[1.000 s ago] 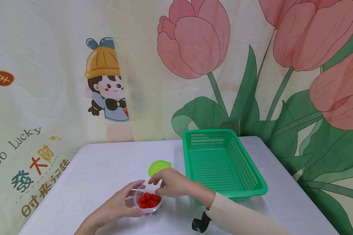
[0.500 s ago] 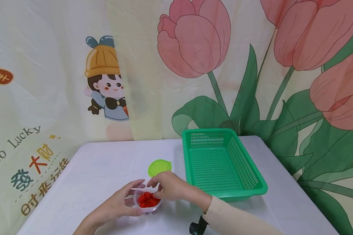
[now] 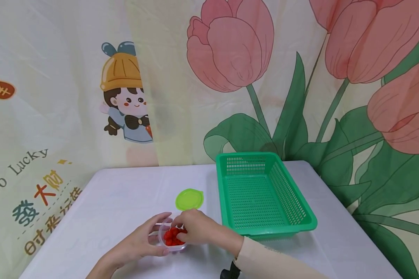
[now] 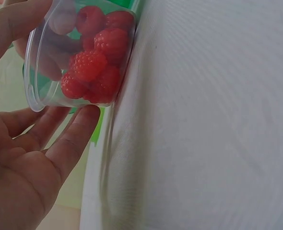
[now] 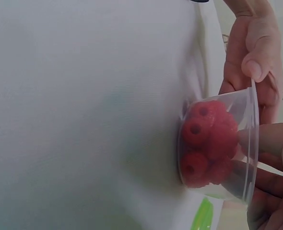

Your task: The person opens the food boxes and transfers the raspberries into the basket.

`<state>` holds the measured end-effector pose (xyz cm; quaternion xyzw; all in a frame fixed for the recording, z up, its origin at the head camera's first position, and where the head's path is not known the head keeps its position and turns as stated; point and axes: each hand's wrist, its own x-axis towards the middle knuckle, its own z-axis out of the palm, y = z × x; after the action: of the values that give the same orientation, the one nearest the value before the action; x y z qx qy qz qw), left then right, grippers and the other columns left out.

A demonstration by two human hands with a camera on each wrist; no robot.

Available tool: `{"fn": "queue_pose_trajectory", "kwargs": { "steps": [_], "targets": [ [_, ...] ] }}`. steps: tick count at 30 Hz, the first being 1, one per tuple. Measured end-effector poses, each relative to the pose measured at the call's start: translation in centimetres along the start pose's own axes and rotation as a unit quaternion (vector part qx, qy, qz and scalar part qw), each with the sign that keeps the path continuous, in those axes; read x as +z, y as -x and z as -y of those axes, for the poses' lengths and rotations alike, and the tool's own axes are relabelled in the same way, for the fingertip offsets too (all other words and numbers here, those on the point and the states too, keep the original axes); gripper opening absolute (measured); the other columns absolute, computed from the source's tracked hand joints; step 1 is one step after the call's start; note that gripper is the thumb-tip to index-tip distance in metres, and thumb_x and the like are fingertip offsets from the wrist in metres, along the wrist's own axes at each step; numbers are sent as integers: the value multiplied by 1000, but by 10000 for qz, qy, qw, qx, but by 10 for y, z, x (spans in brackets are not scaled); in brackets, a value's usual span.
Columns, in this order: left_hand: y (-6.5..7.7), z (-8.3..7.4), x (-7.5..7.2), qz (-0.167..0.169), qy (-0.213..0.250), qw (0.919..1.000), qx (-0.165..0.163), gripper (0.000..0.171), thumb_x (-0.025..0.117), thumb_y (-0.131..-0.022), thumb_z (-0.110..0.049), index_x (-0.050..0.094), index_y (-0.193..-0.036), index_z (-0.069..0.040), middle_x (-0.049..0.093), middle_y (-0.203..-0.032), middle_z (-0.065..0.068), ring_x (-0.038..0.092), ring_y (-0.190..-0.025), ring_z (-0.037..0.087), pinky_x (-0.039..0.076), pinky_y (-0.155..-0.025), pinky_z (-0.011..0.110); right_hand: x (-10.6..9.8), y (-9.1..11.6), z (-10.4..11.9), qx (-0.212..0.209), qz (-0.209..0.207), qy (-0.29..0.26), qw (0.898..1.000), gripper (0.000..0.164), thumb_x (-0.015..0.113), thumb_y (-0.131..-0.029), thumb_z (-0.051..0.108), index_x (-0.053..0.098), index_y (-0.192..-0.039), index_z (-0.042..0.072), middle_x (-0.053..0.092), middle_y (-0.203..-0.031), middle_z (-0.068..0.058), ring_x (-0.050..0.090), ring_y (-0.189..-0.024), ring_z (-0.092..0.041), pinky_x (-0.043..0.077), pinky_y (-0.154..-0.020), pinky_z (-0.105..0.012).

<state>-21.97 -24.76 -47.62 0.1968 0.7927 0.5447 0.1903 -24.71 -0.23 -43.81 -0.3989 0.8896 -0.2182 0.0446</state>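
A clear plastic cup [image 3: 176, 247] of red raspberries [image 4: 89, 64] stands on the white-covered table. My left hand [image 3: 141, 238] holds it from the left, with the thumb at the near side and the fingers round the far side. Over its open rim comes my right hand [image 3: 200, 228], thumb and fingers lowered inside among the raspberries. A fingertip of that hand meets the fruit in the right wrist view; I cannot tell if it grips a berry. Beyond the cup a bright green lid [image 3: 189, 199] lies flat on the table.
To the right of the cup sits a large green perforated basket [image 3: 219, 182], with nothing inside. A patterned curtain [image 3: 174, 89] hangs behind the table [image 3: 125, 193]. Part of a black device [image 3: 230, 272] shows below the right sleeve.
My right hand has come down from above the rim into the cup, its fingers reaching the raspberries. The left hand and the cup have hardly moved. More of the lid shows now.
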Motion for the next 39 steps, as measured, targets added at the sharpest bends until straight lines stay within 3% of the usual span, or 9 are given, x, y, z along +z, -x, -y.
{"fn": "queue_pose_trajectory", "kwargs": {
  "steps": [11,20,39],
  "targets": [
    [1,2,-1,35,41,10000,2,94,86,-90,-18,30,-166,-16,39,-164,15,42,-148,41,51,-110,29,8,-3,0,53,-135,323,9994,23,80,-95,19,80,-118,16,73,-90,12,55,-75,1,47,-69,-10],
    [2,2,0,66,146,9998,113,95,85,-90,-15,27,-166,-12,37,-165,16,39,-150,44,47,-104,15,12,-6,7,24,-255,741,9969,19,78,-96,19,81,-114,14,70,-79,10,51,-68,0,43,-64,-10],
    [-1,0,1,8,7,10000,93,96,87,-89,-17,29,-166,-11,38,-164,16,41,-148,43,48,-102,14,19,-11,10,508,-520,977,9926,10,84,-91,21,85,-101,19,66,-70,12,50,-68,-2,41,-62,-15]
  ]
}}
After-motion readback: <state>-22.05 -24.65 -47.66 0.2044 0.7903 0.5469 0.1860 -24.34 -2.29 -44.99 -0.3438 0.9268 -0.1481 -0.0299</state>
